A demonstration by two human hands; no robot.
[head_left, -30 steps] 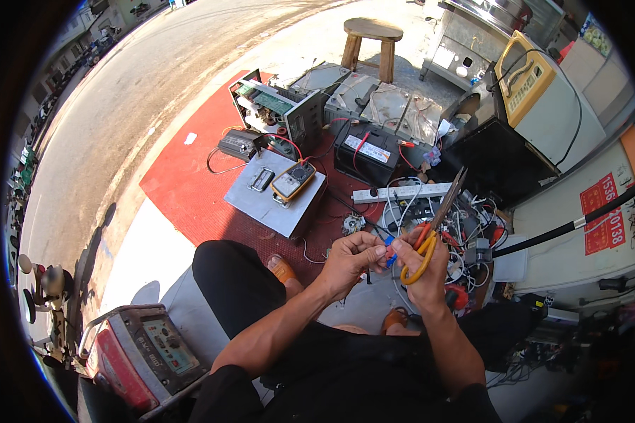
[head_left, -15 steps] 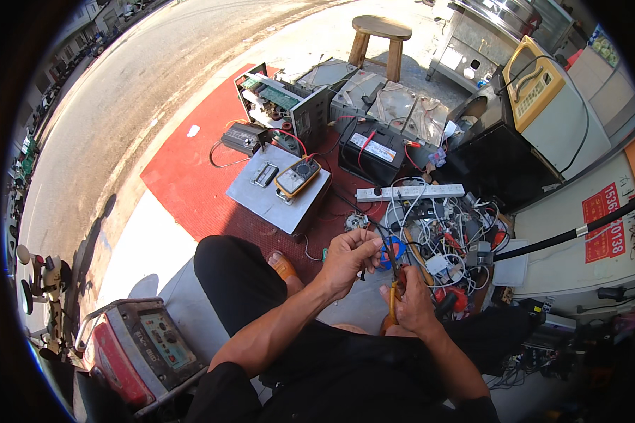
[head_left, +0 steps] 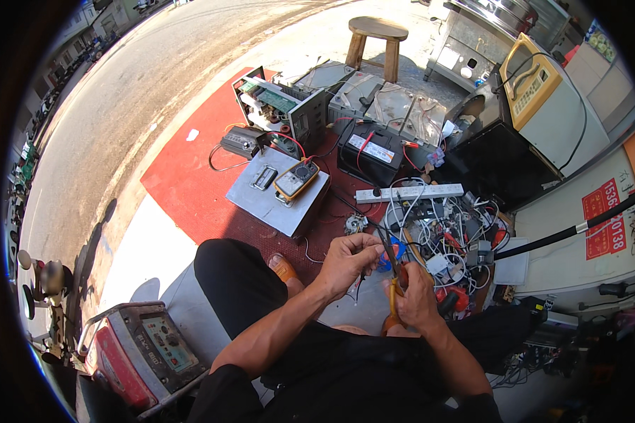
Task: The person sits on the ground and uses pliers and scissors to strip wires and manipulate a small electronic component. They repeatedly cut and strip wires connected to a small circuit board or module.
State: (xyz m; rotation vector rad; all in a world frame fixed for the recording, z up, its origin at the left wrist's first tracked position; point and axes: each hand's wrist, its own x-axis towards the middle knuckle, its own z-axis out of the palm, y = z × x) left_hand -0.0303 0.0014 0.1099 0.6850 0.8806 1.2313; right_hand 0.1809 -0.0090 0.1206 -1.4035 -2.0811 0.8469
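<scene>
My right hand (head_left: pixel 416 295) is closed around yellow-handled scissors (head_left: pixel 393 296). Their long dark blades (head_left: pixel 388 243) point up and away, just right of my left fingertips. My left hand (head_left: pixel 349 264) is closed in a pinch beside the blades, and a thin dark wire (head_left: pixel 360 283) hangs below its fingers. How the wire runs between the fingers is hidden. A blue round object (head_left: pixel 396 252) lies behind the blades, partly covered by them.
A yellow multimeter (head_left: pixel 296 178) rests on a silver metal box (head_left: pixel 268 197) on a red mat (head_left: pixel 183 176). Beyond stand a black battery (head_left: pixel 369 155) and an opened device (head_left: pixel 282 106). Tangled cables and a white power strip (head_left: pixel 409 193) lie right; a red generator (head_left: pixel 137 356) stands left.
My right hand and the scissors have shifted slightly, with the handles looking a little more spread. My left hand stays pinched and has moved down slightly.
</scene>
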